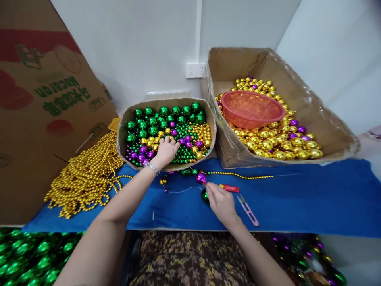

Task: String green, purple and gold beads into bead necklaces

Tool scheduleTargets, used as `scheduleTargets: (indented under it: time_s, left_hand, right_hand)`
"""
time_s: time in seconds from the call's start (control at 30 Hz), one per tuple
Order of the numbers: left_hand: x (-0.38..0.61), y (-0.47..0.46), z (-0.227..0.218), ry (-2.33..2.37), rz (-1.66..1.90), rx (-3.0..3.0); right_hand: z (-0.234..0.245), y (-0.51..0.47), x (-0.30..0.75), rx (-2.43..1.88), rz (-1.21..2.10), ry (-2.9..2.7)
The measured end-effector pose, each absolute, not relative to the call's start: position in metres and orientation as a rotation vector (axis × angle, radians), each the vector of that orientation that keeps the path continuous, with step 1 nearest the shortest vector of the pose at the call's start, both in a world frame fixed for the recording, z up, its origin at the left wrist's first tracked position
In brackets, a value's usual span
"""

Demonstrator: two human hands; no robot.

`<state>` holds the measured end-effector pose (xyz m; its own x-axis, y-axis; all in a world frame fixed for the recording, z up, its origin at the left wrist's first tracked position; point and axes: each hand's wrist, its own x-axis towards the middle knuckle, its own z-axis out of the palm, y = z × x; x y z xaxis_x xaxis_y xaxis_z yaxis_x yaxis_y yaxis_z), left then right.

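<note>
My left hand [167, 151] reaches into a low cardboard box [120, 153] and touches the loose beads there, its fingers bent and somewhat apart. Around it lie gold beads [153, 142], purple beads [188, 139] and big green beads [163, 111]. Over the blue cloth, my right hand [222, 200] is closed in a pinch on a thin thread beside a large purple bead [201, 178]. Under its fingers a green bead [204, 195] is partly hidden. The thread runs left to a small purple bead [166, 190] and a gold bead [163, 181].
Pink thread snips [248, 210] and a red-and-yellow item [229, 188] lie right of my right hand. A gold bead strand [241, 174] stretches along the blue cloth [315, 198]. Gold bead chains [86, 178] are heaped left. A larger carton [232, 147] holds beads and a red basket [253, 109].
</note>
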<state>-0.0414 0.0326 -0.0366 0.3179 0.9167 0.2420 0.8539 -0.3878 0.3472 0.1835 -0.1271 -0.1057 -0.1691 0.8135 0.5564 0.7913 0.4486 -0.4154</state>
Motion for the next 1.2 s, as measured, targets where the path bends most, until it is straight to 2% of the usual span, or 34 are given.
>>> scheduleTargets:
  time_s: [0.17,0.27,0.37,0.6,0.83,1.07,1.2]
  left_hand:
    - [-0.046,0.001,-0.03,1.226,0.948,1.651]
    - [-0.049,-0.024,-0.029,0.912,1.022,1.058]
    - [-0.048,-0.039,-0.03,0.788,1.053,0.843]
    - [-0.046,-0.044,-0.029,0.75,1.049,0.734]
    - [-0.038,-0.055,-0.032,0.802,0.975,0.903]
    - [-0.033,-0.068,-0.042,0.796,0.995,0.966]
    - [-0.033,-0.071,-0.043,0.781,1.03,0.937]
  right_hand:
    - [-0.104,-0.128,0.185,-1.34,0.078,-1.936]
    - [-0.104,-0.13,0.182,-1.315,0.111,-1.946]
    - [-0.103,-0.131,0.18,-1.298,0.14,-1.964]
    - [-0.101,-0.133,0.181,-1.313,0.136,-1.971]
    - [-0.105,-0.131,0.178,-1.319,0.111,-2.022]
    - [-0.098,-0.133,0.178,-1.339,0.397,-1.931]
    - [-0.095,-0.134,0.181,-1.291,0.357,-1.924]
